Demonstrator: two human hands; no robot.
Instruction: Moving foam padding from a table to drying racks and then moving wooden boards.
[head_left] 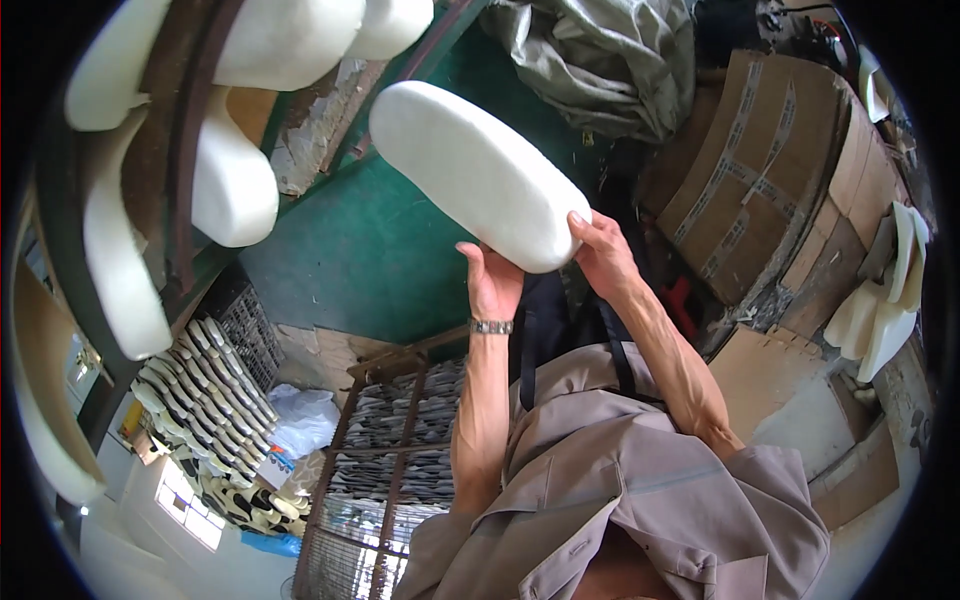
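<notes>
A long white shoe sole, smooth and rounded at both ends, is held up in front of me, tilted down to the right. My right hand grips its lower right end, the thumb pressed on the upper face. Beneath the lower edge, my left hand supports it with the thumb sticking out to the side; its fingers are hidden behind the sole. A metal watch band circles my left wrist. More white soles rest on a dark metal rack at the upper left.
Behind the sole lies a green surface. Stacked soles and a plastic bag lie at lower left, beside a wire-sided crate filled with grey layers. A taped cardboard box stands right, and crumpled grey cloth hangs far back.
</notes>
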